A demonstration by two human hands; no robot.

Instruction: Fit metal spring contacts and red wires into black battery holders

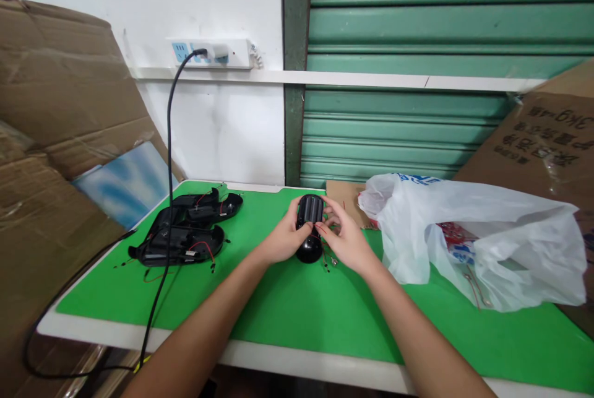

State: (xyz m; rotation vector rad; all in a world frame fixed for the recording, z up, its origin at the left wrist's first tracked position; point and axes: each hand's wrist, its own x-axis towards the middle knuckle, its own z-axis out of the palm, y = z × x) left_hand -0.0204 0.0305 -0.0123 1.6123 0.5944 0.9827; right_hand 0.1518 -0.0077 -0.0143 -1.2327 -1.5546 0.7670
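Observation:
Between my two hands, over the middle of the green mat, is a black plastic housing (310, 209) with a ribbed, battery-bay-like upper part and a glossy rounded lower end. My left hand (288, 234) grips its left side, thumb across the front. From the right, my right hand (342, 234) holds the housing's edge, with thumb and fingers at a thin red wire (321, 228). Thin wires with small dark ends hang below the right fingers, beside a small metal piece (333, 260). The far side of the housing is hidden.
Several similar black housings (185, 231) with red wires lie at the left. A black cable (169, 138) runs from the power strip (213, 53) down across the table's left part. A white plastic bag (464, 231) with red wires sits at the right. Cardboard (60, 88) stands at the left.

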